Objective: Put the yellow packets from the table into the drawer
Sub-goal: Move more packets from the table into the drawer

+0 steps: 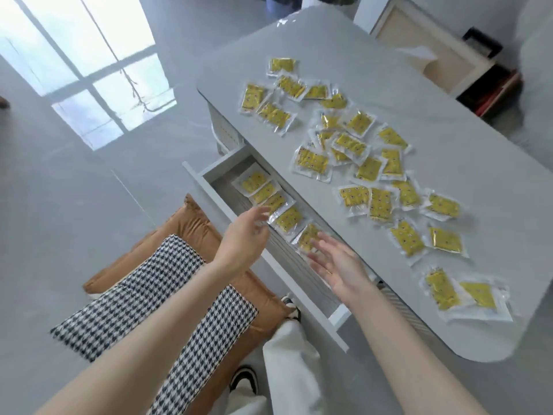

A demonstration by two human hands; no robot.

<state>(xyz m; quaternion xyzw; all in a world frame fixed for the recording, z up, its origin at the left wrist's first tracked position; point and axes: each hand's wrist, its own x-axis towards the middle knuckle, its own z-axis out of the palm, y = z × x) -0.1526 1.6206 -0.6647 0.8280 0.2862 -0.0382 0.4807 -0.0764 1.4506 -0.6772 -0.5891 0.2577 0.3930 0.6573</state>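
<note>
While both hands hover over the open drawer [215,194], most of the packets [371,169] lie flat on the table [449,139], scattered and pointing every way. Some have their long axis along the table's length, some across it, many slanted, and several overlap at the edges. Each is a short rectangle of yellow printed with small dark marks, sealed in clear film that leaves a shiny, see-through border all round.

The drawer is pulled out from the table's side. It holds a row of five packets [288,218], lined up along the drawer's length and overlapping like tiles. Their long axes seem to run across the drawer, toward the table.

The left hand [248,232] is blurred, its fingers loosely extended over the middle of the row, holding nothing. The right hand [338,265] is spread wide, palm turned up, also holding nothing. Its fingertips are at the nearest packet in the row, but whether they touch it cannot be told.

Beside the drawer lies a brown cushion [185,223] with a houndstooth cloth [155,280] on it.
</note>
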